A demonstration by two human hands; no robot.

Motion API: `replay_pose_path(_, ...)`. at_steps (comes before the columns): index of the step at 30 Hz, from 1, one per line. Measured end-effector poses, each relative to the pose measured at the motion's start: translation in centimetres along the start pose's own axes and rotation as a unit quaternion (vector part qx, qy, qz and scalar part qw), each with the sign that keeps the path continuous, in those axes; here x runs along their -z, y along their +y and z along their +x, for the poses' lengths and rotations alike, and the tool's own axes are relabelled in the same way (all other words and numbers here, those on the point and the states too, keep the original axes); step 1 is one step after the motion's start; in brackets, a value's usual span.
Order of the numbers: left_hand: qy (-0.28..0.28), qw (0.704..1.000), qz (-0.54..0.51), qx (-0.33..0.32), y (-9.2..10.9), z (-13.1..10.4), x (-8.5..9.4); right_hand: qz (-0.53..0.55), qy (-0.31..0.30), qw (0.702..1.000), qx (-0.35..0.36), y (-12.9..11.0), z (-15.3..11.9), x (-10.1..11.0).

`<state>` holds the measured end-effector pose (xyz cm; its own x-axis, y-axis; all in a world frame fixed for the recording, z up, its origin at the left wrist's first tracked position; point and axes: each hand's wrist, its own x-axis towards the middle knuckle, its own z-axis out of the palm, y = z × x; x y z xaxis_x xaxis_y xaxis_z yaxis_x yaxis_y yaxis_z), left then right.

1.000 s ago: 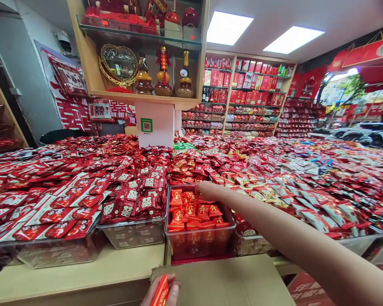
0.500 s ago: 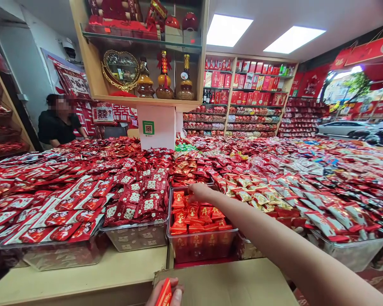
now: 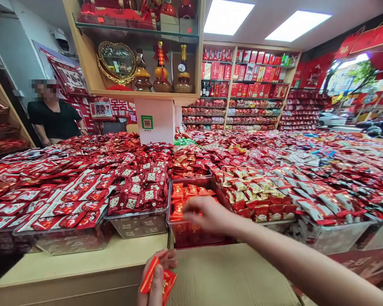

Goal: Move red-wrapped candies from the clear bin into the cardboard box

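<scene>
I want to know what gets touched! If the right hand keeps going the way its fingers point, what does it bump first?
Probably the red packets in the clear bin. The right hand hovers over that bin, fingers pointing left and slightly down. Depth is unclear, so it might pass just above them.

Pale wooden counter (image 3: 92, 265) carries row of clear plastic bins (image 3: 137, 223) heaped with red wrapped sweets (image 3: 83, 187); cardboard box (image 3: 230, 276) at front edge.
</scene>
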<state>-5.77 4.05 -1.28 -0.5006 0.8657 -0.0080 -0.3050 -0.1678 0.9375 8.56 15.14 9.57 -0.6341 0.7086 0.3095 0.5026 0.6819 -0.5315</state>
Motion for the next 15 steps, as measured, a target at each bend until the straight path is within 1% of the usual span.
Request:
replay_pose_path(1, -0.006, 0.999, -0.025, 0.02, 0.4, -0.1, -0.4, 0.064, -0.031, 0.997, 0.02, -1.2, -1.9, -0.9)
replay_pose_path(2, -0.016, 0.997, -0.056, 0.045, 0.8, -0.3, -0.9, 0.121, -0.046, 0.991, 0.035, -2.1, -3.6, -1.9)
replay_pose_path(4, -0.047, 0.986, -0.125, 0.098, 1.7, -0.8, -2.0, 0.205, -0.037, 0.977, 0.038, -3.1, -6.1, -3.6)
replay_pose_path(5, -0.067, 0.978, -0.156, 0.122, 2.2, -1.0, -2.5, 0.23, -0.014, 0.973, 0.027, -3.2, -6.9, -4.4)
replay_pose_path(8, -0.109, 0.956, -0.213, 0.169, 3.5, -1.7, -4.1, 0.298, 0.056, 0.953, -0.03, -2.6, -7.9, -5.8)
replay_pose_path(10, -0.119, 0.951, -0.221, 0.182, 4.3, -1.9, -4.7, 0.373, 0.07, 0.923, -0.061, -2.1, -8.1, -6.2)
replay_pose_path(11, -0.118, 0.95, -0.218, 0.188, 4.5, -1.9, -4.9, 0.406, 0.068, 0.908, -0.072, -1.9, -8.2, -6.1)
replay_pose_path(12, -0.113, 0.951, -0.213, 0.195, 4.7, -1.9, -5.1, 0.424, 0.065, 0.9, -0.08, -1.7, -8.4, -6.0)
replay_pose_path(13, -0.108, 0.95, -0.21, 0.202, 4.8, -1.9, -5.2, 0.419, 0.064, 0.902, -0.083, -1.6, -8.6, -5.8)
replay_pose_path(14, -0.102, 0.95, -0.207, 0.21, 4.8, -1.8, -5.3, 0.387, 0.067, 0.917, -0.071, -1.6, -8.9, -5.5)
replay_pose_path(15, -0.093, 0.95, -0.205, 0.216, 4.8, -1.8, -5.4, 0.329, 0.07, 0.941, -0.043, -1.6, -9.2, -5.2)
